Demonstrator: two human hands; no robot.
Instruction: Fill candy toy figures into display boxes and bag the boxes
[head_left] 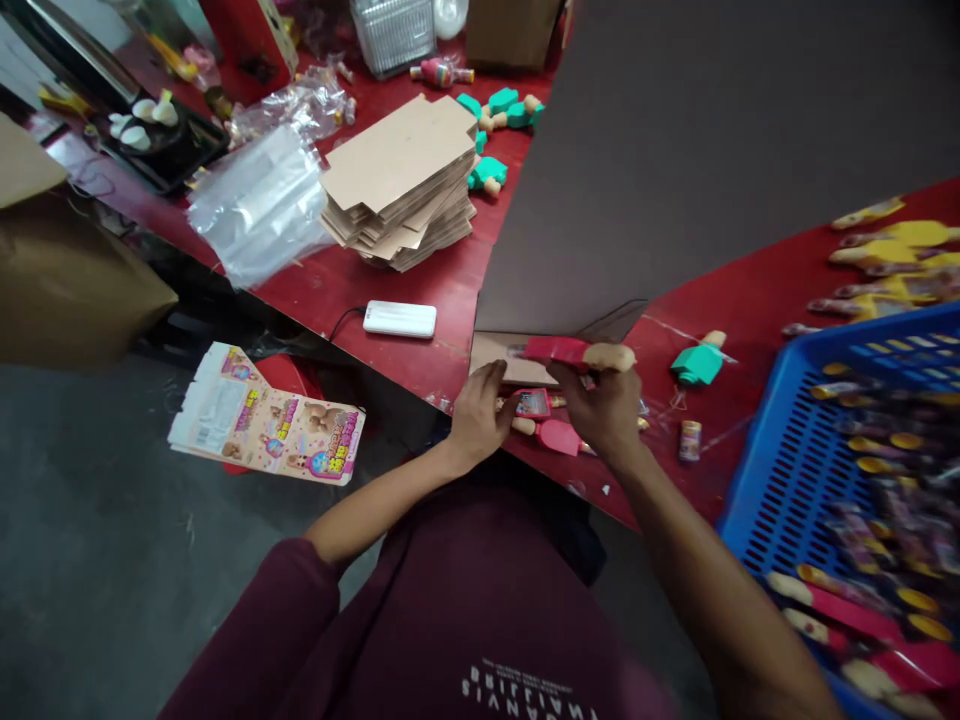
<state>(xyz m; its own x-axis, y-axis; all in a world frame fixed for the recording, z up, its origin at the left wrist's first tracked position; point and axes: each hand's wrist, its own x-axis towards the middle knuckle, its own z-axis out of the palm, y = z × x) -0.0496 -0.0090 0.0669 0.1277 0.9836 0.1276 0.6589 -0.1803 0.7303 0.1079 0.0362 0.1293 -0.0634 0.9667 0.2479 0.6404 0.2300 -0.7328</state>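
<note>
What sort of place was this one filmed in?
Probably a small packing or assembly workshop: a stack of cut cardboard and clear plastic bags lie on a red worktop, with a blue basket full of small items at the right.

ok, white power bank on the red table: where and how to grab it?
I'd pinch the white power bank across its two long edges, nearer the right end, coming from above. It lies flat and is longer than wide; a black cord runs off its left end, so that end is probably best avoided.
</note>
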